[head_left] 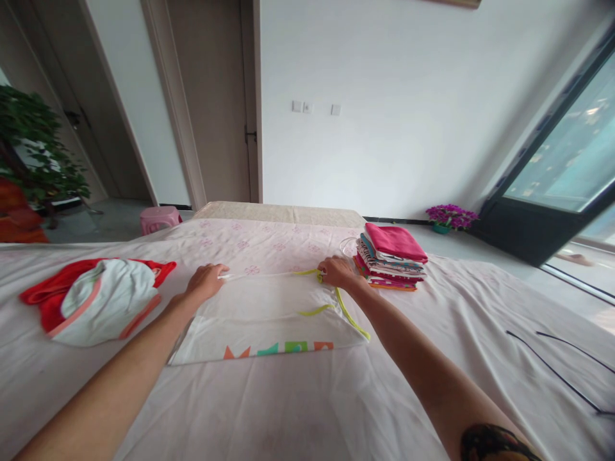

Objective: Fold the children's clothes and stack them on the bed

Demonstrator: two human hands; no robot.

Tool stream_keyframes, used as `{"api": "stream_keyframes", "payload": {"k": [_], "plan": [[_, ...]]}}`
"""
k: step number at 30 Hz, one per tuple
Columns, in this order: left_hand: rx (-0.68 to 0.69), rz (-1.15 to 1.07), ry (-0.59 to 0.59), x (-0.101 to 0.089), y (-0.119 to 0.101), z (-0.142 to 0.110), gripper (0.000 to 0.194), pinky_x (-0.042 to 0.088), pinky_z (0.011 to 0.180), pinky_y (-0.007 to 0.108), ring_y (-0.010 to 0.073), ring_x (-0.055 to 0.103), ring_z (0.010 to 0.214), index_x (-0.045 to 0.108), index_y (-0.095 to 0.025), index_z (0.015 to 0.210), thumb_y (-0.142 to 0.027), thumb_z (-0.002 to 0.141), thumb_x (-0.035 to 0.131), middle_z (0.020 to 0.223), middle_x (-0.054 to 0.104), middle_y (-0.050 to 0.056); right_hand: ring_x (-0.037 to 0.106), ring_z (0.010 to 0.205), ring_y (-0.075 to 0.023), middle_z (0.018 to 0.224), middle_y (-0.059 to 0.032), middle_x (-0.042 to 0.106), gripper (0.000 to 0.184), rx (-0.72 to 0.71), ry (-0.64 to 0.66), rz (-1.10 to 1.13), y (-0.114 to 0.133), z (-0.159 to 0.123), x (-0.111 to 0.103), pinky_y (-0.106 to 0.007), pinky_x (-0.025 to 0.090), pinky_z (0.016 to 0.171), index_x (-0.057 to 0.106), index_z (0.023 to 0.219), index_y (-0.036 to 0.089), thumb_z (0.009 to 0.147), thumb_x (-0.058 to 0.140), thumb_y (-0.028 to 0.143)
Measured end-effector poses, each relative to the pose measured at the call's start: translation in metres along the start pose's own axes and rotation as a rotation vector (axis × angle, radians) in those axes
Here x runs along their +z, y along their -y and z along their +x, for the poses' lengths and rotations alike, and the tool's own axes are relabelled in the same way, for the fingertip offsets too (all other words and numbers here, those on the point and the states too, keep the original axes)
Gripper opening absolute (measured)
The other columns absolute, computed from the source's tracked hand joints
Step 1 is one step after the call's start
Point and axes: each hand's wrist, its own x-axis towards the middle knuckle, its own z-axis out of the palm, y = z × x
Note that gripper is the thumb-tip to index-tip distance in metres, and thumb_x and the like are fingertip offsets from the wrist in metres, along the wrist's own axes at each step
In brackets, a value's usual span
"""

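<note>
A white sleeveless shirt (269, 314) with yellow-green trim lies partly folded on the pale bedsheet (288, 416). Orange, teal and green print shows along its near edge. My left hand (207, 280) pinches the shirt's far left corner. At the far right corner, my right hand (339, 272) has its fingers closed on the yellow-green trim. Just beyond my right hand stands a stack of folded clothes (391, 256) with a bright pink piece on top. To the left of my left arm lies a loose heap of red and white clothing (106, 298).
Dark thin cords (552, 368) rest on the sheet at the right. Beyond the bed are a pink stool (161, 218), a pot of purple flowers (449, 218) and a leafy plant (38, 147). A white wall (384, 147) and doors stand behind.
</note>
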Motion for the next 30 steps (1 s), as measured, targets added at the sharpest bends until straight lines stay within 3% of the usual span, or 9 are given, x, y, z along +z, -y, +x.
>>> {"api": "stream_keyframes", "payload": {"k": [4, 9, 13, 17, 27, 30], "plan": [[0.051, 0.001, -0.036, -0.01, 0.004, -0.01, 0.023, 0.047, 0.092, 0.03, 0.0222, 0.064, 0.099, 0.072, -0.022, 0.097, -0.028, 0.083, 0.055, 0.105, 0.072, 0.007, 0.057, 0.103, -0.023, 0.107, -0.0054, 0.07, 0.026, -0.047, -0.136, -0.014, 0.004, -0.014, -0.001, -0.03, 0.039, 0.081, 0.073, 0.099, 0.024, 0.076, 0.062, 0.018], [0.202, -0.024, -0.205, -0.024, 0.015, -0.046, 0.019, 0.046, 0.088, 0.03, 0.0219, 0.061, 0.099, 0.068, -0.023, 0.091, -0.031, 0.083, 0.053, 0.104, 0.069, 0.005, 0.054, 0.099, -0.0218, 0.103, -0.0058, 0.067, 0.017, -0.189, -0.288, -0.023, 0.006, -0.045, -0.001, -0.032, 0.036, 0.082, 0.069, 0.09, 0.021, 0.076, 0.061, 0.016], [0.243, -0.078, -0.13, -0.032, 0.016, -0.08, 0.018, 0.046, 0.074, 0.025, 0.0167, 0.064, 0.09, 0.065, -0.026, 0.092, -0.029, 0.082, 0.05, 0.103, 0.067, 0.0, 0.053, 0.092, -0.0209, 0.092, -0.0047, 0.066, 0.016, -0.294, -0.259, -0.013, 0.008, -0.063, -0.001, -0.033, 0.033, 0.083, 0.066, 0.086, 0.02, 0.074, 0.06, 0.011], [0.234, -0.087, -0.123, -0.033, 0.012, -0.101, 0.019, 0.046, 0.078, 0.025, 0.0173, 0.064, 0.096, 0.064, -0.026, 0.091, -0.024, 0.08, 0.048, 0.102, 0.069, 0.0, 0.051, 0.093, -0.0222, 0.09, -0.0064, 0.066, 0.018, -0.304, -0.232, 0.003, 0.012, -0.073, -0.003, -0.034, 0.032, 0.084, 0.066, 0.086, 0.02, 0.073, 0.059, 0.01], [0.17, -0.117, -0.077, -0.028, 0.015, -0.116, 0.02, 0.048, 0.082, 0.026, 0.0174, 0.064, 0.096, 0.061, -0.025, 0.091, -0.02, 0.078, 0.047, 0.102, 0.069, 0.001, 0.051, 0.093, -0.0215, 0.092, -0.0057, 0.064, 0.011, -0.234, -0.218, 0.13, 0.005, -0.09, -0.004, -0.031, 0.035, 0.082, 0.068, 0.084, 0.02, 0.077, 0.061, 0.015], [0.204, -0.068, -0.063, -0.031, 0.012, -0.118, 0.022, 0.047, 0.082, 0.027, 0.0183, 0.064, 0.098, 0.062, -0.025, 0.091, -0.017, 0.08, 0.045, 0.1, 0.07, 0.001, 0.051, 0.093, -0.0216, 0.092, -0.0057, 0.064, 0.012, -0.251, -0.219, 0.141, 0.001, -0.095, -0.002, -0.031, 0.036, 0.082, 0.068, 0.085, 0.02, 0.078, 0.06, 0.014]]}}
